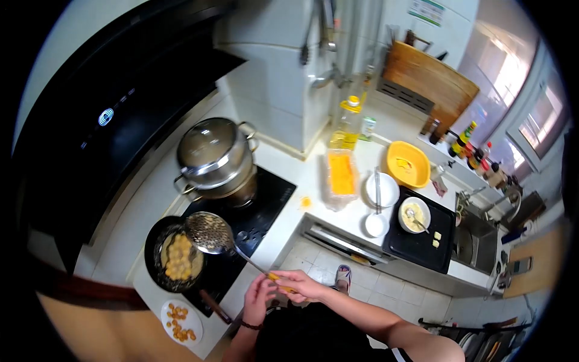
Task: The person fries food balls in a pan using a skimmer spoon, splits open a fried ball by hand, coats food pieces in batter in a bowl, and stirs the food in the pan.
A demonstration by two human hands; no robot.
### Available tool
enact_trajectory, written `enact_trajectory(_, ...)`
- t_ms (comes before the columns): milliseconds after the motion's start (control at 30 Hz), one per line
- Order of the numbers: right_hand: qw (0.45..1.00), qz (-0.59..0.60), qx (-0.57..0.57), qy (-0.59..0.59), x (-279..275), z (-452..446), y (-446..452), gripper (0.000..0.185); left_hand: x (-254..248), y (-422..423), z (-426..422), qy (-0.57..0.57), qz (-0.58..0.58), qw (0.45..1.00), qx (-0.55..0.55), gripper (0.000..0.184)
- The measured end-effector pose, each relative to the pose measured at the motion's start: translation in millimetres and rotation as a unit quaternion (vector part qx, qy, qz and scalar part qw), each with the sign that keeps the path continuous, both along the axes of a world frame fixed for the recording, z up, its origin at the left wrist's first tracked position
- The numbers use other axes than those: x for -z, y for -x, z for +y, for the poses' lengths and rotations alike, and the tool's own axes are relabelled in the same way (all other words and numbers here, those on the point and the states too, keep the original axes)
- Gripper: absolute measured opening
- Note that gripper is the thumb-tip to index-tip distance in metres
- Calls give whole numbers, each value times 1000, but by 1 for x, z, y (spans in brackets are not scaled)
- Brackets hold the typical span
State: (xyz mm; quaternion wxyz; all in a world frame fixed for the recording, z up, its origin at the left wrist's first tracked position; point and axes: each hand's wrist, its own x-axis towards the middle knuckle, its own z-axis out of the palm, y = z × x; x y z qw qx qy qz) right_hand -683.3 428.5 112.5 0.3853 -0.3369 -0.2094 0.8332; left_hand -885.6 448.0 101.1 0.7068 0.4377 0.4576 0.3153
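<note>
My right hand is wrapped round the handle of a metal skimmer. The skimmer's perforated bowl hangs over the right edge of a black frying pan. Several golden pieces lie close together in oil in the pan. My left hand is beside the skimmer's handle with its fingers bent near my right fingers; whether it touches the handle is unclear. A white plate with several browned pieces stands below the pan, at the counter's corner.
A lidded steel pot stands on the black cooktop. Along the counter are an oil bottle, an orange-filled bag, a yellow basin, white bowls and a black tray. A sink lies at the right.
</note>
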Motion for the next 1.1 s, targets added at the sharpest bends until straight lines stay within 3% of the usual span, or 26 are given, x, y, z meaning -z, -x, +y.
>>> enact_trajectory(200, 985, 61, 155, 51, -4, -88, -195, 44, -11, -201, -20, -25, -30, 978, 206, 45)
enact_trajectory(333, 960, 18, 280, 24, -5, -132, -319, 38, -2, -354, -29, -42, -49, 947, 315, 49)
enact_trajectory(433, 924, -144, 354, 30, -21, -143, -404, 35, 5, -469, -35, 14, -66, 926, 371, 48)
enact_trajectory(467, 909, -203, 362, 28, -16, -143, -432, 37, 8, -505, -37, -24, -53, 916, 398, 46)
enact_trajectory(533, 856, -344, 385, 4, -5, -138, -482, 40, 21, -574, -40, 12, -46, 915, 400, 45)
enact_trajectory(600, 738, -571, 349, -86, 34, -129, -540, 42, 55, -630, -38, 12, -50, 920, 388, 46)
enact_trajectory(633, 698, -624, 338, -93, 41, -126, -560, 44, 60, -652, -36, 45, -57, 918, 389, 48)
enact_trajectory(667, 655, -675, 324, -101, 46, -122, -579, 46, 66, -671, -34, 61, -37, 920, 386, 50)
enact_trajectory(700, 655, -675, 322, -104, 55, -116, -595, 46, 76, -687, -33, 65, -20, 925, 374, 49)
enact_trajectory(767, 605, -729, 307, -93, 67, -108, -617, 47, 91, -708, -31, 71, -2, 930, 359, 48)
enact_trajectory(900, 587, -785, 198, -19, 72, -95, -647, 44, 103, -726, -30, 72, 44, 929, 361, 57)
enact_trajectory(1100, 540, -828, 149, -39, 88, -96, -671, 47, 128, -717, -25, 51, 84, 919, 383, 59)
